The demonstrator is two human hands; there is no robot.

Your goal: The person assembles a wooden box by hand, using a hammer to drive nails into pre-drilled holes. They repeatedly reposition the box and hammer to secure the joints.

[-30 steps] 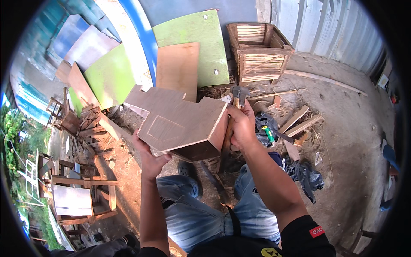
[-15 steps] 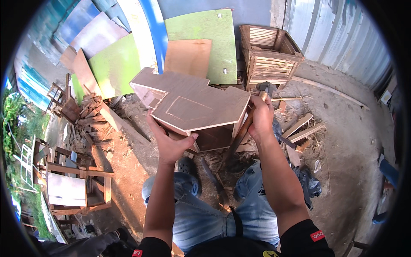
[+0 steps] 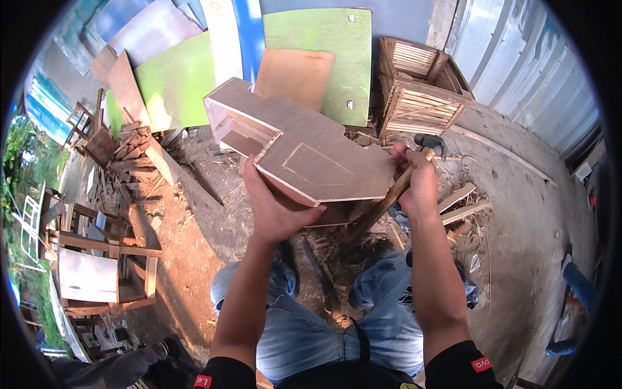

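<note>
A plywood box with an angular, stepped outline is tilted in front of me above my knees. A pencilled four-sided outline marks its upper face, and its left side shows an open hollow. My left hand grips the near left edge, thumb along the front and fingers behind the rim. My right hand is closed round the wooden handle of a hammer, at the box's right end. The hammer's dark head sticks out above the fist. Whether the right fingertips also touch the box, I cannot tell.
A machete-like blade lies on the ground between my feet. Wood strips and shavings lie to the right. A slatted wooden crate stands behind, beside leaning green panels. Wooden frames and scrap wood are on the left.
The box has turned clockwise, its right end lower and nearer, with more of its left hollow showing. My right hand and the hammer have shifted right and slightly down.
</note>
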